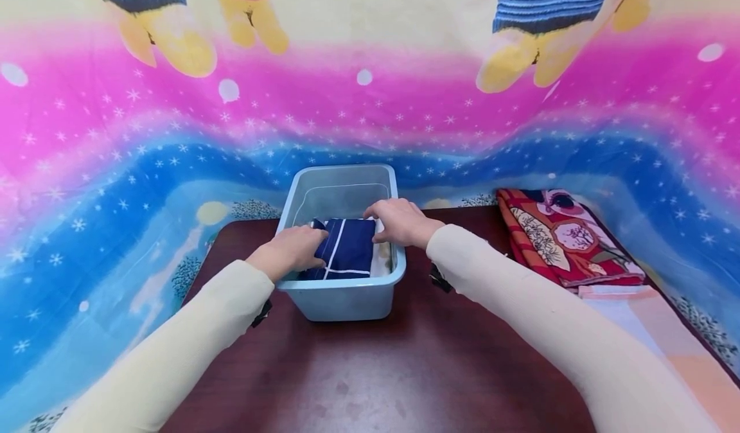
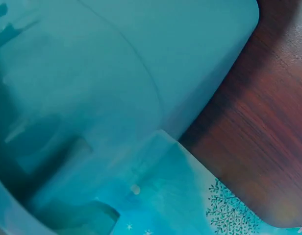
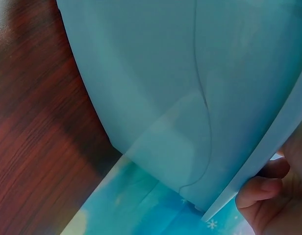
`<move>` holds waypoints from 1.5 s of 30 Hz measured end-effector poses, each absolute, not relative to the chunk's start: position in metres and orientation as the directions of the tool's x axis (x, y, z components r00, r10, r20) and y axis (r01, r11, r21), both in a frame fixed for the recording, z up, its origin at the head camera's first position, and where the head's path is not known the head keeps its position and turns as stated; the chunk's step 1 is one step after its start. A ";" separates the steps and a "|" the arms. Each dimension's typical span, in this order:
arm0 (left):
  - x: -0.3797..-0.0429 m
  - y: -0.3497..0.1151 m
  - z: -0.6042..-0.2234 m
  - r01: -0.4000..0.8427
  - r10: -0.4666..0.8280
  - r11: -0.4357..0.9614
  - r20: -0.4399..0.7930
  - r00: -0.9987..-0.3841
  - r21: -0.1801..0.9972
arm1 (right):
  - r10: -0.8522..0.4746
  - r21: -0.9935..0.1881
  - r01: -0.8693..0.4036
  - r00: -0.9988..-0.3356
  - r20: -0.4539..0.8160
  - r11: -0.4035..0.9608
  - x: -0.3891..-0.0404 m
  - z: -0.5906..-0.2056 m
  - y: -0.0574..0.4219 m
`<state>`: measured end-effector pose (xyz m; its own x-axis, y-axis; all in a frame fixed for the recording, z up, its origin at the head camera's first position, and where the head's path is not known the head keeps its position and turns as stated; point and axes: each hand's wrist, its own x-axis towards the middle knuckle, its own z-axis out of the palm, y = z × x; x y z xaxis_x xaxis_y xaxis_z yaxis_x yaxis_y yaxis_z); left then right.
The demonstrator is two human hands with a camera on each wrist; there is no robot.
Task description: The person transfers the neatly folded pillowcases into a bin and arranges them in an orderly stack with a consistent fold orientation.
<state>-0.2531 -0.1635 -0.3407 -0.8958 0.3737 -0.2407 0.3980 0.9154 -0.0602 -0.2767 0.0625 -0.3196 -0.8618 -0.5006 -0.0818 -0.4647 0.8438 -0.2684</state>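
A folded navy cloth with white stripes (image 1: 352, 247) lies inside a light blue plastic basin (image 1: 341, 300). My left hand (image 1: 291, 251) reaches over the basin's left rim, its fingers at the left edge of the navy cloth. From the other side my right hand (image 1: 401, 222) comes over the right rim, thumb and fingers apart beside the cloth's right edge. Pale fabric (image 1: 381, 258) shows between the navy cloth and the right wall. In the right wrist view, bent fingers of the right hand (image 3: 273, 198) appear past the rim; the left wrist view shows mostly the basin's outer wall (image 2: 141, 73).
The basin stands toward the back of a dark reddish-brown table (image 1: 358, 375). On the right lie a folded red patterned cloth (image 1: 569, 237) and a pale peach-and-white cloth (image 1: 642, 320) in front of it. A printed pink and blue sheet (image 1: 370, 112) hangs behind and around the table.
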 end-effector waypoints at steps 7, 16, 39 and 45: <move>-0.251 -0.159 -0.337 0.351 0.335 0.936 -0.255 -0.907 -0.021 | -0.515 -0.274 -0.482 -0.856 -0.056 0.832 -0.279 -0.320 0.063; -0.246 -0.156 -0.331 0.371 0.376 0.926 -0.248 -0.893 0.069 | -0.523 -0.381 -0.461 -0.849 -0.071 0.801 -0.278 -0.318 0.069; -0.226 -0.139 -0.313 0.460 0.487 0.858 -0.079 -0.870 0.229 | -0.573 -0.564 -0.519 -0.814 0.095 0.643 -0.245 -0.301 0.108; -0.218 -0.130 -0.307 0.448 0.486 0.838 -0.050 -0.873 0.311 | -0.554 -0.599 -0.513 -0.821 0.136 0.614 -0.231 -0.304 0.127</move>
<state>-0.2177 -0.1298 -0.3071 -0.8727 0.4857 -0.0498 0.4485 0.8378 0.3113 -0.2307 0.1273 -0.3037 -0.8215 -0.5539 0.1358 -0.5132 0.6143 -0.5994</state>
